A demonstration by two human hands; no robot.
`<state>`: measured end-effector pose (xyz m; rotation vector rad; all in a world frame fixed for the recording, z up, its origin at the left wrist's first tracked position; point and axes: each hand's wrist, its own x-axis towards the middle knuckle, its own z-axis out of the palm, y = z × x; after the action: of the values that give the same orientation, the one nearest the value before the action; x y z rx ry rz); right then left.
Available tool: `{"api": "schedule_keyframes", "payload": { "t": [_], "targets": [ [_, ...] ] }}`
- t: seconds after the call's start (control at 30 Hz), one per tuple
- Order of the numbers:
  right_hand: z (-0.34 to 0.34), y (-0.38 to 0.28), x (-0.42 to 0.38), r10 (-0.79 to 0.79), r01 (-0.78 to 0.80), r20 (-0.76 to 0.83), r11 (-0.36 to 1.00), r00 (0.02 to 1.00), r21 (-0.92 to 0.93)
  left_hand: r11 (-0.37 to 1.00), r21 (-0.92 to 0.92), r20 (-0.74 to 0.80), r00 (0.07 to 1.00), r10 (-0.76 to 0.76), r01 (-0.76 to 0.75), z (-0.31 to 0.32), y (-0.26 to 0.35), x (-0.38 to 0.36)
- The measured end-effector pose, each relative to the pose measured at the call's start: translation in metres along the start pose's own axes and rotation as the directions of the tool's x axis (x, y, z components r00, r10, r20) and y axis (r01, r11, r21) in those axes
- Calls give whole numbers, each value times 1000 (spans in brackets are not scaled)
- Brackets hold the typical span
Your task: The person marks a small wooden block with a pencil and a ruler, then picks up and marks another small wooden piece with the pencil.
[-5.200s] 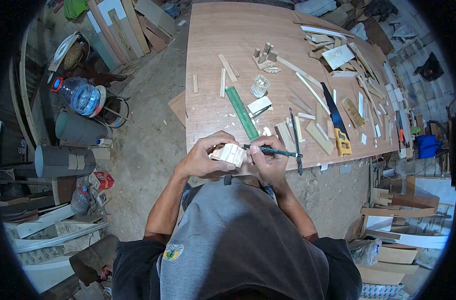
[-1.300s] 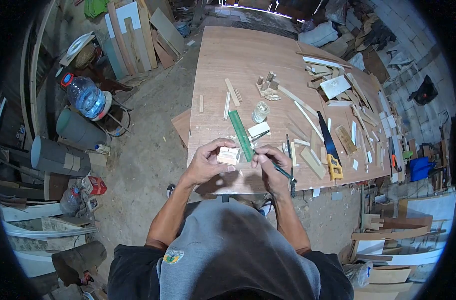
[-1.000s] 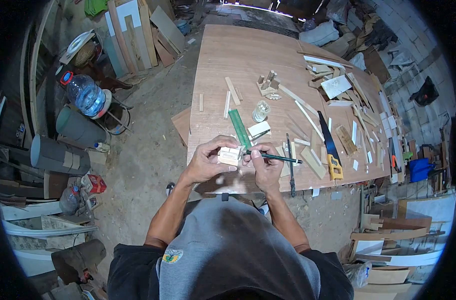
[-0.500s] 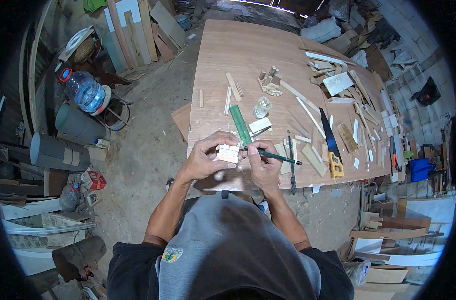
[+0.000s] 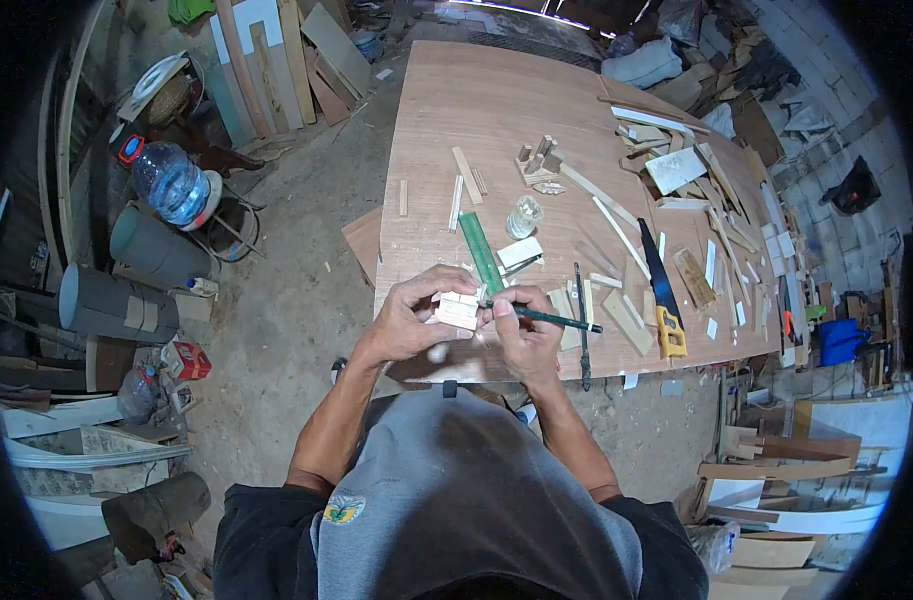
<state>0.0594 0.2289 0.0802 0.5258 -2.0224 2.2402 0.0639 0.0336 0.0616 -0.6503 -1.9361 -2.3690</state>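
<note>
Close to my body, at the table's near edge, my left hand (image 5: 414, 312) grips a small pale wooden block (image 5: 457, 311) between thumb and fingers. Lines or joints show across the block's face. My right hand (image 5: 529, 335) is closed around a dark green pencil (image 5: 561, 320), which slants down to the right. The pencil's left end is right at the block's right side, partly covered by my fingers. Just beyond both hands lies a green ruler (image 5: 479, 250) on the wooden table (image 5: 476, 100).
A handsaw (image 5: 664, 290) with a yellow handle lies on the right. A jar (image 5: 524, 217), a white block (image 5: 520, 251) and a small wooden assembly (image 5: 541, 160) stand past the ruler. Wood offcuts (image 5: 676, 170) are heaped at far right. A water bottle (image 5: 171, 185) stands left.
My right hand and the pencil have shifted very slightly at the block's side. My left hand keeps its hold on the block, almost still.
</note>
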Motion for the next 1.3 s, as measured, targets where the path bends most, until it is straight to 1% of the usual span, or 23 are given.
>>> {"api": "schedule_keyframes", "payload": {
  "t": [0.07, 0.1, 0.17, 0.2, 0.27, 0.3, 0.37, 0.4, 0.47, 0.57, 0.7, 0.77, 0.8, 0.87, 1.0, 1.07, 1.1, 1.17, 1.2, 1.27, 1.3],
  "targets": [
    [-2, -4, -1, -61, 69, 59, 987, 996, -144, 1000, -9, -1, 1000, 25, -25, 1, -1, 0],
    [-2, -4, -1, -60, 68, 58, 987, 997, -144, 1000, -10, 0, 1000, 24, -24, 1, -1, 0],
    [1, -1, 1, 4, -5, 15, 998, 1000, 59, 999, 41, 12, 999, 30, -31, 1, 1, 1],
    [0, -2, 1, 4, -5, 15, 998, 1000, 60, 999, 42, 13, 999, 30, -31, 1, 1, 0],
    [-4, -5, -1, -39, 47, 71, 993, 997, -108, 1000, -8, 3, 1000, 13, -13, 2, 1, -1],
    [-3, -4, -1, -39, 47, 72, 993, 997, -108, 1000, -8, 2, 1000, 13, -13, 1, 1, -1],
    [0, 0, -1, 4, -6, 28, 998, 1000, 64, 998, 53, 17, 999, 28, -29, 1, 1, 0],
    [0, -1, -2, 3, -5, 27, 998, 1000, 64, 998, 53, 19, 999, 28, -29, 1, 1, 0],
    [1, -4, -2, -25, 24, 29, 999, 999, 44, 1000, -6, 11, 999, 30, -30, 2, 0, -1],
    [0, -4, -4, -26, 25, 33, 999, 999, 24, 998, 42, 17, 999, 39, -40, 1, 1, 0],
    [0, -8, -2, -53, 53, 33, 999, 998, 7, 998, 33, 12, 999, 45, -45, 1, 0, 1],
    [-4, -6, -3, -74, 78, 77, 995, 994, -57, 999, 22, 10, 999, 33, -33, 1, 0, 0],
    [-3, -6, -3, -72, 76, 76, 995, 995, -57, 999, 21, 11, 999, 31, -31, 2, -1, -1],
    [1, -6, 0, -20, 20, 16, 999, 1000, 47, 1000, 4, 14, 1000, 27, -27, 1, -2, 0],
    [-1, -2, -2, -13, 11, 22, 997, 1000, 79, 1000, -12, 16, 1000, -7, 8, 0, 0, -1],
    [-1, -2, -2, -46, 46, 39, 999, 998, 20, 1000, 8, 25, 999, 27, -27, 0, -1, 0],
    [-2, -1, -2, -46, 45, 38, 999, 998, 19, 1000, 7, 26, 999, 27, -27, 0, -2, 0],
    [-1, 1, 0, 0, -2, 18, 995, 1000, 96, 999, 23, 46, 998, 41, -42, -1, -3, 1],
    [-2, 0, 0, -1, -1, 20, 995, 1000, 97, 999, 24, 45, 998, 42, -43, -2, -3, 1],
    [-4, -4, 0, -68, 70, 87, 997, 994, -15, 1000, -12, 39, 999, 11, -10, -2, -4, 0],
    [-3, -2, 0, -67, 68, 86, 998, 994, -16, 1000, -14, 40, 999, 10, -9, -2, -4, 0]
  ]
}}
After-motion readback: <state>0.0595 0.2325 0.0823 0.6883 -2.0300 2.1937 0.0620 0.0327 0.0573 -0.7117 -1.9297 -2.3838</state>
